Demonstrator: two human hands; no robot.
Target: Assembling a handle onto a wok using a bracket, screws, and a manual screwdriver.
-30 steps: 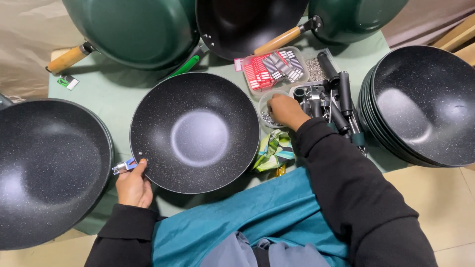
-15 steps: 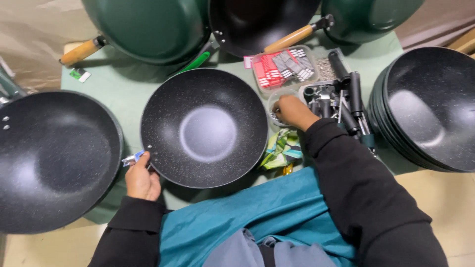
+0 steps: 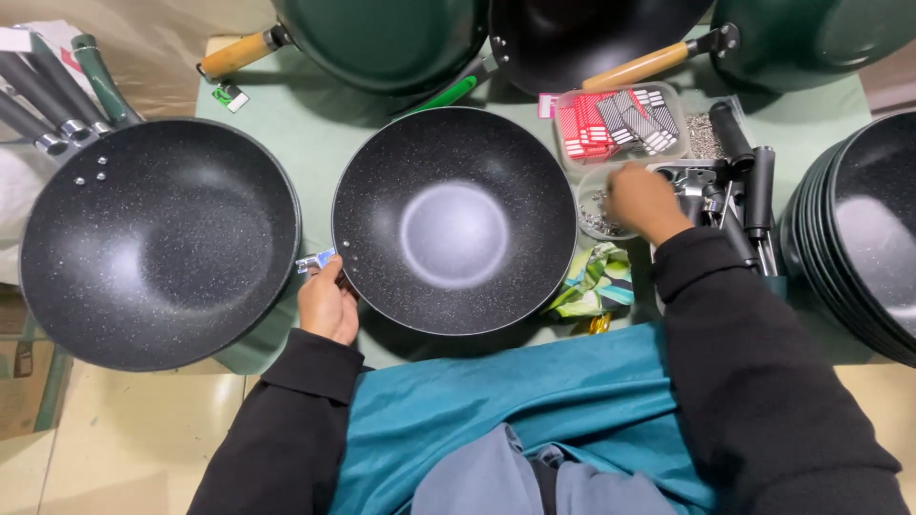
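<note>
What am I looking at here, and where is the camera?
The camera sits on a person's head, looking down at their own two bare hands over a green-topped table. The left hand holds the metal handle bracket of a black speckled wok. The right hand reaches into a small clear bowl of screws. Nearby lie a tray of red and grey cards, black handles, another black wok at left, and a stack of woks at right.

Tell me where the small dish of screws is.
The small dish of screws sits right of the centre pan, under the right hand, below the tray of red packets.
</note>
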